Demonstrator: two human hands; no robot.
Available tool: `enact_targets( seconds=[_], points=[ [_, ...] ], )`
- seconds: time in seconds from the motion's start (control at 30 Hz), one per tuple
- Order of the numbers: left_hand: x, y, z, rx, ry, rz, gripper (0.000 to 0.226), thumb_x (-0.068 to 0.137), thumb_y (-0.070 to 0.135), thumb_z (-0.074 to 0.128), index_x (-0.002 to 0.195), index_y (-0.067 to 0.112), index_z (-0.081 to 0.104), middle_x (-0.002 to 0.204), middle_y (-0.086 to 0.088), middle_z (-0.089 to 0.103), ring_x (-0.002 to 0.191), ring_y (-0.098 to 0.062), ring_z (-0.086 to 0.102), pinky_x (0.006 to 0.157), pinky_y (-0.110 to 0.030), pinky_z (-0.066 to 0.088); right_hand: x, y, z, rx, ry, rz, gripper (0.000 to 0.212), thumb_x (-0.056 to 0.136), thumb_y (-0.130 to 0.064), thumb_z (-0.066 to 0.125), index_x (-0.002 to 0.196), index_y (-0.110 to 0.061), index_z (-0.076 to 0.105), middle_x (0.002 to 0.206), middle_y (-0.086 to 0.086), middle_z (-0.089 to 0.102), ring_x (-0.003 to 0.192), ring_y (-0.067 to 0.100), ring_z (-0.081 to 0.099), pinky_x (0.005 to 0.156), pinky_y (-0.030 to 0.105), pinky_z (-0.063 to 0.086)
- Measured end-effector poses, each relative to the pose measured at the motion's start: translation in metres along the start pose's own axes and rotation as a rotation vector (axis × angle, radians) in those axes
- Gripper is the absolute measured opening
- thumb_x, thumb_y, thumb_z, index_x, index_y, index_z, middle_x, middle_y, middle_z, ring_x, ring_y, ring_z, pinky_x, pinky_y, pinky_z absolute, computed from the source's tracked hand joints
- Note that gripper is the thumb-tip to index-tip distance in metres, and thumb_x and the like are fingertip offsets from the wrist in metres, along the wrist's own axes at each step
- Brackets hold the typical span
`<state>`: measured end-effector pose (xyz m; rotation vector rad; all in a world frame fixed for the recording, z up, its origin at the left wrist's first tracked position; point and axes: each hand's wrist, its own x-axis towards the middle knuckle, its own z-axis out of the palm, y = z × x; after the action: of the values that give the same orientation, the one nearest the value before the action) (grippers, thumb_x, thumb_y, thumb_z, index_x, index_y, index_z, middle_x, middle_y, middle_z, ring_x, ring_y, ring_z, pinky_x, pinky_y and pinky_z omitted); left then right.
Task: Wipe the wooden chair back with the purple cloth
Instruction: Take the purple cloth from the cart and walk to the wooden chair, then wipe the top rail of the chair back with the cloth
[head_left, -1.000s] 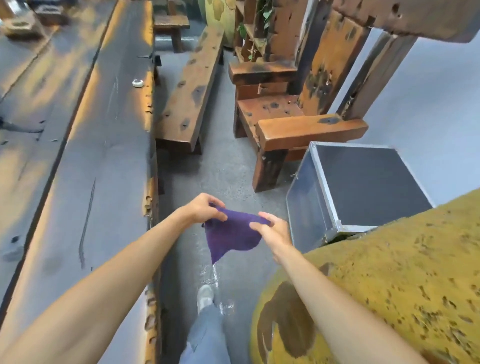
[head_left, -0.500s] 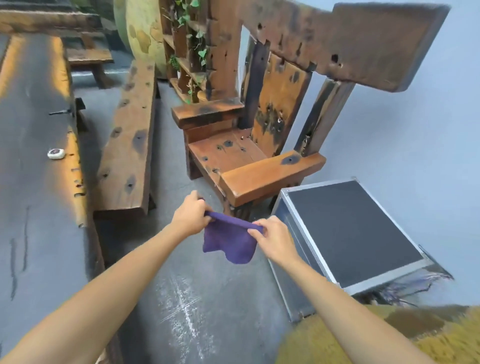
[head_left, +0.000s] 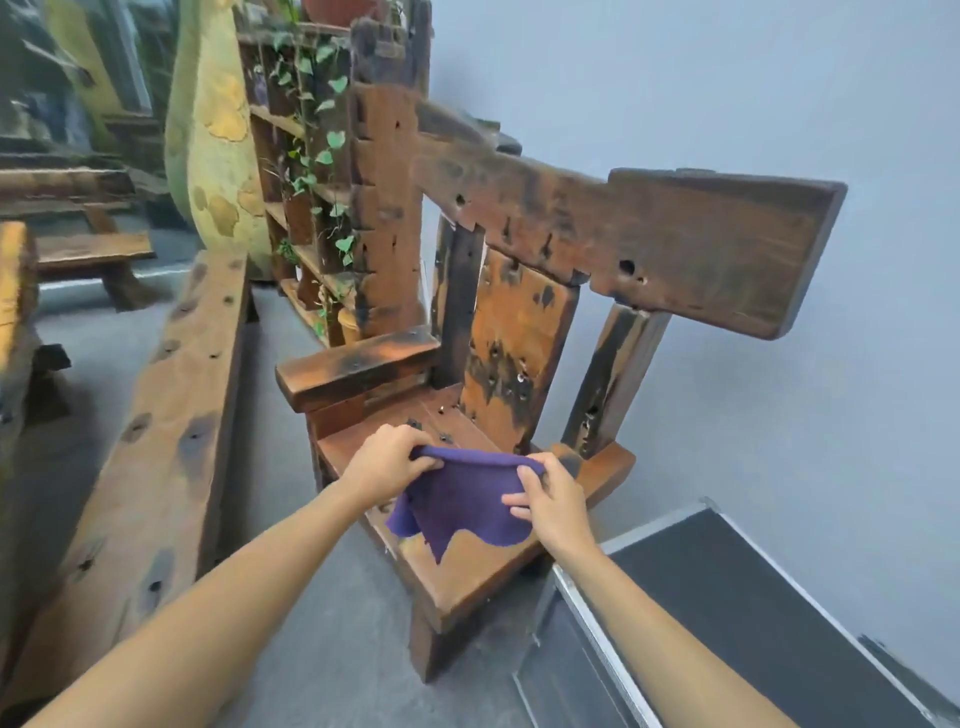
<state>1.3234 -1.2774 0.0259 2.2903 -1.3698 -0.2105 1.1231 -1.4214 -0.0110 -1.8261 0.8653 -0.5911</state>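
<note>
Both forearms extend forward and slightly inward from the lower edge of the view, bare to the elbow, converging over the front of the wooden chair (head_left: 467, 364). The left hand (head_left: 387, 460) is turned palm down, wrist slightly bent, its fingers (head_left: 415, 452) curled and pinching the upper left edge of the purple cloth (head_left: 460, 504). The right hand (head_left: 550, 499) is held with its back toward the camera, thumb and fingers (head_left: 519, 506) closed on the upper right edge of the same cloth. The top edge of the cloth is stretched in a shallow arc between the two hands; the remainder hangs loose below, ending in an uneven, ragged lower hem.

The cloth is held above the chair seat (head_left: 467, 571), in front of the near armrest; whether its lower hem touches the seat cannot be told. It is well apart from the chair back (head_left: 524, 348), whose central orange-brown panel stands upright behind the hands, with a broad dark top rail (head_left: 675, 244) across it. Neither hand touches the back.

A long wooden bench (head_left: 156, 441) lies to the left of the chair on the grey floor (head_left: 322, 649). A dark case with metal edging (head_left: 753, 623) sits just beside the chair at lower right. A shelf with trailing green plants (head_left: 311, 156) stands behind the chair.
</note>
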Motion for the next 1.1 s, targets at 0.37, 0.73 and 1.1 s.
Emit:
enact_targets(
  seconds=[0.37, 0.73, 1.1],
  points=[
    [0.225, -0.056, -0.092, -0.176, 0.201, 0.180, 0.016, 0.091, 0.011, 0.061, 0.096, 0.017, 0.075, 0.092, 0.003, 0.075, 0.088, -0.017, 0.066, 0.079, -0.034, 0.050, 0.202, -0.098, 0.028, 0.079, 0.175, -0.152, 0.013, 0.106, -0.030, 0.051, 0.108, -0.037, 0.062, 0.100, -0.008, 0.073, 0.080, 0.008, 0.076, 0.064, 0.023, 0.061],
    [0.417, -0.172, -0.199, -0.509, 0.253, 0.274, 0.006, 0.088, 0.029, 0.075, 0.084, 0.025, 0.076, 0.082, 0.010, 0.076, 0.083, -0.007, 0.070, 0.074, -0.021, 0.049, 0.378, -0.202, 0.125, 0.164, 0.457, -0.189, 0.015, 0.104, -0.032, 0.054, 0.101, -0.043, 0.065, 0.090, -0.014, 0.075, 0.073, 0.012, 0.077, 0.052, 0.028, 0.059],
    [0.566, -0.239, -0.240, -0.475, 0.191, 0.364, 0.016, 0.098, 0.021, 0.055, 0.091, 0.026, 0.069, 0.086, 0.015, 0.071, 0.086, -0.001, 0.063, 0.073, -0.021, 0.041, 0.521, -0.243, 0.199, 0.136, 0.612, -0.146, 0.020, 0.105, -0.040, 0.049, 0.102, -0.058, 0.057, 0.090, -0.039, 0.068, 0.087, -0.008, 0.070, 0.074, 0.023, 0.057]
  ],
)
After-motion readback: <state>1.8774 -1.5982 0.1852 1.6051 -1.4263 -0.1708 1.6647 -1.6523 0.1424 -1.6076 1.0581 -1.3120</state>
